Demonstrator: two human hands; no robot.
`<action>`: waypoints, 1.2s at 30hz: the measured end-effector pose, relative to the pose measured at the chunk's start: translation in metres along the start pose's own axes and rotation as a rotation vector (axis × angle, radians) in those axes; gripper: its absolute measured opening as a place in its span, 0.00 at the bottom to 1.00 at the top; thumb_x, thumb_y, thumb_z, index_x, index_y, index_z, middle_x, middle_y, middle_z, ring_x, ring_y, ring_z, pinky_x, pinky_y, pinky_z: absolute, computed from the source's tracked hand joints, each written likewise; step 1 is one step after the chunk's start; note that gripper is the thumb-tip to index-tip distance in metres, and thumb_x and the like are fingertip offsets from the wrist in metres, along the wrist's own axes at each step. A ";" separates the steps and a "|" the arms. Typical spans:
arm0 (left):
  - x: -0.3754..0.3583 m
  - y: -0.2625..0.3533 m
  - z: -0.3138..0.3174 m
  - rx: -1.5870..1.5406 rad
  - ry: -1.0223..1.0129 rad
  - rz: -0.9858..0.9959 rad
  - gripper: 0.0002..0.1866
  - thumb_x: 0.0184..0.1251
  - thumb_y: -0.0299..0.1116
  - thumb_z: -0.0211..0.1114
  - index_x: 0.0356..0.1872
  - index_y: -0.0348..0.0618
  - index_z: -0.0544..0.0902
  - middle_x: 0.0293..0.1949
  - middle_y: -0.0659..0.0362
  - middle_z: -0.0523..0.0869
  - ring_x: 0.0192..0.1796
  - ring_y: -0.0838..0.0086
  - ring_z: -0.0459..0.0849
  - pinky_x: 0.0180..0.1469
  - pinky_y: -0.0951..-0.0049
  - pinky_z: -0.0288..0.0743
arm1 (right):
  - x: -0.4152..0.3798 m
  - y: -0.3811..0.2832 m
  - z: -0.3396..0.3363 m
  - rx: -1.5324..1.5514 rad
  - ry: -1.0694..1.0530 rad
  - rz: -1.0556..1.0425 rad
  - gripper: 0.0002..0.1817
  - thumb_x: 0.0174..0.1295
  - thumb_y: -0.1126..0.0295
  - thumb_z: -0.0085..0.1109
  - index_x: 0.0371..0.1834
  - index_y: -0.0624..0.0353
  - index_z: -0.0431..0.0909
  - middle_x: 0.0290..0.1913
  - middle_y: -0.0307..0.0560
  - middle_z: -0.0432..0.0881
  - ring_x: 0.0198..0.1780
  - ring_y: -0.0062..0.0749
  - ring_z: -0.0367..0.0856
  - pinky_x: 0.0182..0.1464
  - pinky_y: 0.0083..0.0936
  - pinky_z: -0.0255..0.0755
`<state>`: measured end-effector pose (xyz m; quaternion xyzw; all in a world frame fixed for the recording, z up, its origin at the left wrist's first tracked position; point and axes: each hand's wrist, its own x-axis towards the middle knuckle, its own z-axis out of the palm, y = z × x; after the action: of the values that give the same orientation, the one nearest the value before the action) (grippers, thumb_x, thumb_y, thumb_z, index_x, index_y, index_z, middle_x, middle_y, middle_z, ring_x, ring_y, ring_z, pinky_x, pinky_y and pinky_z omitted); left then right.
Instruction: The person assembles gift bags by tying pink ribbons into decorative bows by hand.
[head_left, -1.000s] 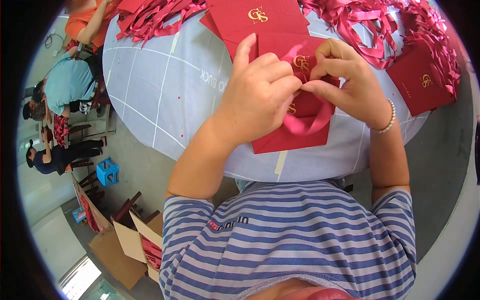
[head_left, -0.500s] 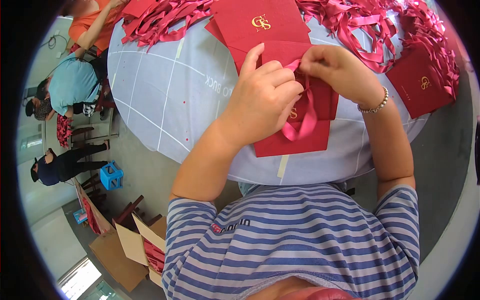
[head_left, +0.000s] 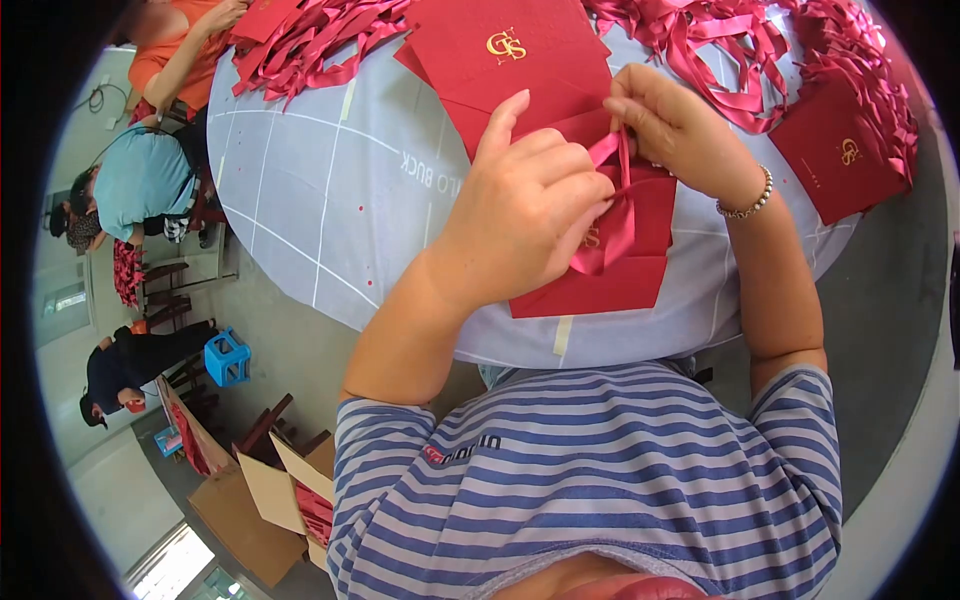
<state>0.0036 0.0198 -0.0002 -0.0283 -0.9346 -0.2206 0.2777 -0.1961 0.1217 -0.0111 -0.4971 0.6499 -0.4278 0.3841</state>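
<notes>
- Clock reference: centred on the red bag [head_left: 652,205], twelve pointing away from the wearer.
- Ten o'clock: a ribbon pile [head_left: 315,50] lies on the covered table [head_left: 290,205], apart from both hands; this placement probably leaves the working area free.
- Eleven o'clock: a printed bag [head_left: 500,75] lies flat, logo up, presumably aligned with others for quick pickup.
- Nine o'clock: left hand [head_left: 530,205]. Thumb and index tips are closed on the ribbon [head_left: 621,232] where its strands cross; the little finger is raised towards twelve. The grip appears to hold the crossing steady.
- Centre: the red bag lies flat, partly beneath the hands, seemingly using the table as support. The ribbon loop hangs towards six o'clock.
- One o'clock: right hand [head_left: 685,130]. Thumb and index tips are closed on an upper strand, other fingers curled; this likely keeps that strand taut.
- Beyond it, also one o'clock: loose ribbons [head_left: 720,75].
- Between two and three: a bag stack [head_left: 825,160], ribbons outward, probably to limit tangling.
</notes>
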 end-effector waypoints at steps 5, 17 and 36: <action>-0.004 -0.005 -0.003 -0.155 -0.099 -0.129 0.04 0.67 0.23 0.65 0.40 0.39 0.86 0.35 0.57 0.88 0.40 0.62 0.86 0.72 0.44 0.63 | 0.014 0.026 0.004 -0.033 0.311 -0.301 0.06 0.82 0.69 0.48 0.45 0.58 0.70 0.34 0.33 0.77 0.26 0.10 0.63 0.27 0.13 0.60; -0.004 -0.009 -0.010 -0.435 -0.204 -0.263 0.09 0.76 0.28 0.59 0.45 0.35 0.86 0.32 0.56 0.87 0.39 0.68 0.87 0.71 0.53 0.67 | 0.023 0.044 0.002 -0.203 0.570 -0.240 0.06 0.77 0.73 0.53 0.40 0.60 0.70 0.28 0.40 0.74 0.29 0.22 0.72 0.33 0.24 0.70; -0.002 -0.028 -0.001 -1.103 0.375 -0.603 0.08 0.65 0.11 0.58 0.34 0.34 0.83 0.52 0.49 0.88 0.51 0.70 0.85 0.60 0.73 0.75 | 0.007 0.082 -0.089 -0.212 0.622 -0.164 0.10 0.69 0.68 0.68 0.45 0.64 0.85 0.36 0.33 0.85 0.33 0.11 0.75 0.35 0.13 0.69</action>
<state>0.0015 -0.0058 -0.0115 0.1359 -0.5871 -0.7368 0.3065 -0.3055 0.1414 -0.0586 -0.4307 0.7346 -0.5184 0.0779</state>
